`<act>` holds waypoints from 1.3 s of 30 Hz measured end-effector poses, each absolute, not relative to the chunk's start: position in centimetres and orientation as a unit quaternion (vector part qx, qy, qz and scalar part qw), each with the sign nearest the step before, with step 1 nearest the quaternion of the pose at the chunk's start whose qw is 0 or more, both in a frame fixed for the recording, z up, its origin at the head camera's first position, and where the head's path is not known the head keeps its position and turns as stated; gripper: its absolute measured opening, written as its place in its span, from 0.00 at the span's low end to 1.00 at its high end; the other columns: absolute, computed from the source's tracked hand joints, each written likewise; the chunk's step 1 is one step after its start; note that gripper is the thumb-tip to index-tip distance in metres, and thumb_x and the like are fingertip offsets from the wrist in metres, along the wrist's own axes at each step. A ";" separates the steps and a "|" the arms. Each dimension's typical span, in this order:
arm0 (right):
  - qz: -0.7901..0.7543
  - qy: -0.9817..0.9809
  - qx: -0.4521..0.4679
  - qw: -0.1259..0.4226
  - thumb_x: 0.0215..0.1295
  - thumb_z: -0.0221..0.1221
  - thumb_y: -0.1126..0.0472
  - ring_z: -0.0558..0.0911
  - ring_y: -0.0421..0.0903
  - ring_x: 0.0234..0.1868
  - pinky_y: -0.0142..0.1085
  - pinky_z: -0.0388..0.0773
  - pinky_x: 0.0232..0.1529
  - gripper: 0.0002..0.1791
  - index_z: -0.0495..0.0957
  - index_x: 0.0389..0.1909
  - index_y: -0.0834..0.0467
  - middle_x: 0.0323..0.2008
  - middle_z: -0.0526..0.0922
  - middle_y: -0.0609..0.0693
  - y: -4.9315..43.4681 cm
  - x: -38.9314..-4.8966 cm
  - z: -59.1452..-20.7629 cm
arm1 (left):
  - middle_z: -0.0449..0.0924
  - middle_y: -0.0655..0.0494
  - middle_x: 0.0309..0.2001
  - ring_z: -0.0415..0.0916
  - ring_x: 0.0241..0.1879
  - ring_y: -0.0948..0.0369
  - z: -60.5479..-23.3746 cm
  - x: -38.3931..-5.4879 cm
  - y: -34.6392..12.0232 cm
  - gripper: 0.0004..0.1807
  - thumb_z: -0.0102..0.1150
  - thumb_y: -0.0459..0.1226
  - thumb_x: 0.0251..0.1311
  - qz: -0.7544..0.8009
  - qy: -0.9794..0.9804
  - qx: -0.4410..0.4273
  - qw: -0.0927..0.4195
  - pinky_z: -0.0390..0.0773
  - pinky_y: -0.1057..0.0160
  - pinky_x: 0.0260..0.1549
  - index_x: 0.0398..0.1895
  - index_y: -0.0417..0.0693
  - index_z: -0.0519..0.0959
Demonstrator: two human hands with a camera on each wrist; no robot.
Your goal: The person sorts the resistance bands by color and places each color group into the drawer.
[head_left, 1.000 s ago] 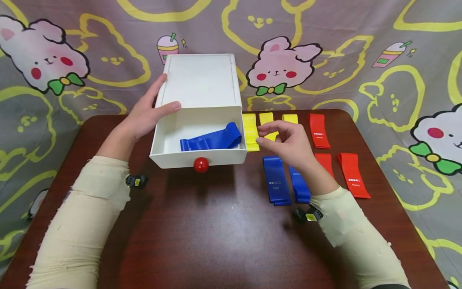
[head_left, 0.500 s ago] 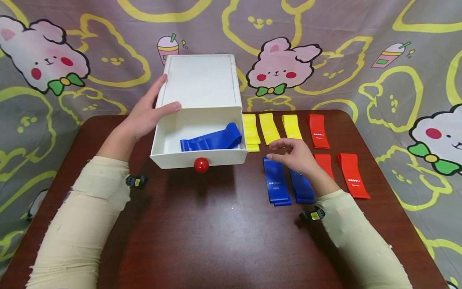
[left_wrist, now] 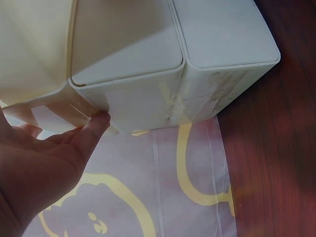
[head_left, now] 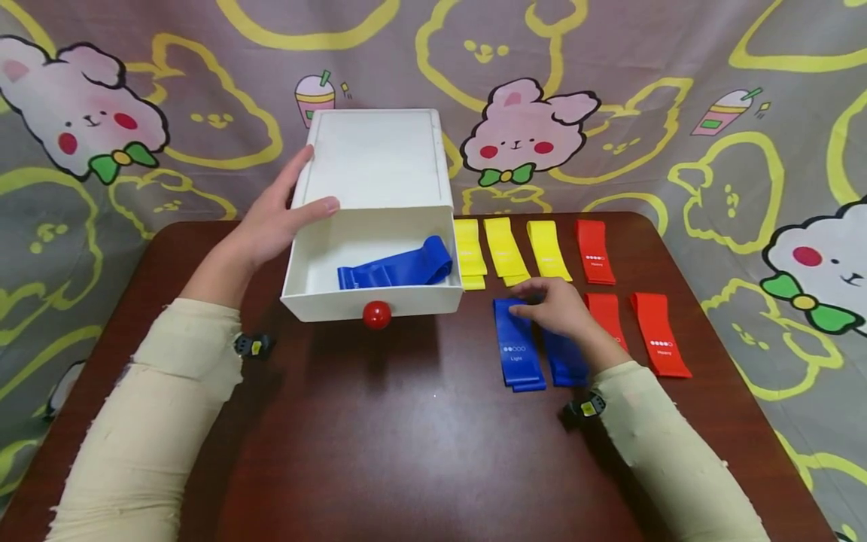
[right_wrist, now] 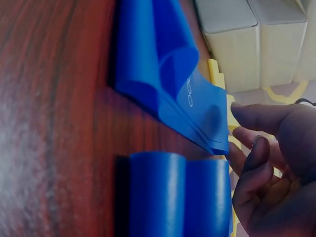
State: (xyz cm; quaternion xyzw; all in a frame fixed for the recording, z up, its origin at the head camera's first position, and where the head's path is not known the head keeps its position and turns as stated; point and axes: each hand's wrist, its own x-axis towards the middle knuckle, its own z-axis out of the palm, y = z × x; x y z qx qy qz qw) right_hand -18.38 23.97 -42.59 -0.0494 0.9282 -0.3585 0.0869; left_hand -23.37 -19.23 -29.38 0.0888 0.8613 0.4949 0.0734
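Note:
My left hand [head_left: 271,214] rests on the upper left of a white drawer box [head_left: 375,158], thumb over the top's front edge and straight fingers along the side. The left wrist view shows a fingertip at the side wall. The drawer [head_left: 433,301] is pulled out, with a red knob [head_left: 377,315] in front. A folded blue resistance band [head_left: 400,269] lies inside it. My right hand [head_left: 558,309] hovers at the far end of a blue band labelled Light [head_left: 518,361]. In the right wrist view, thumb and fingertips are right at that band's end [right_wrist: 197,113], spread apart.
Another blue band [head_left: 567,365] lies partly under my right hand. Behind are several yellow bands [head_left: 504,248]. Red bands labelled Heavy [head_left: 660,331] lie at the right. All rest on a dark wooden table [head_left: 379,467] before a patterned cloth [head_left: 630,45].
My right hand has come away from beside the drawer, moving nearer and down to the blue bands, uncovering the yellow bands. My left hand and the drawer stay put.

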 end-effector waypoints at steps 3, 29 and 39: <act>-0.343 0.934 -0.055 0.085 0.62 0.70 0.57 0.79 0.57 0.52 0.54 0.74 0.53 0.20 0.83 0.54 0.58 0.49 0.84 0.57 23.9 -18.5 -42.6 | 0.44 0.50 0.78 0.62 0.64 0.41 -29.4 -23.4 -19.3 0.51 0.60 0.57 0.63 0.496 0.861 0.089 0.075 0.70 0.37 0.56 0.80 0.76 0.38; -0.348 0.932 -0.085 0.056 0.64 0.68 0.57 0.79 0.52 0.31 0.45 0.76 0.35 0.07 0.86 0.39 0.55 0.32 0.83 0.50 24.1 -17.2 -41.8 | 0.43 0.51 0.79 0.61 0.65 0.40 -29.3 -23.4 -19.1 0.51 0.61 0.57 0.62 0.494 0.862 0.088 0.074 0.70 0.36 0.56 0.80 0.76 0.38; -0.407 0.909 -0.086 0.029 0.64 0.68 0.61 0.75 0.53 0.37 0.45 0.73 0.35 0.05 0.86 0.40 0.55 0.35 0.83 0.51 24.3 -16.3 -40.2 | 0.43 0.51 0.79 0.61 0.65 0.41 -29.3 -23.5 -19.1 0.51 0.61 0.58 0.62 0.494 0.862 0.083 0.076 0.70 0.37 0.55 0.80 0.77 0.38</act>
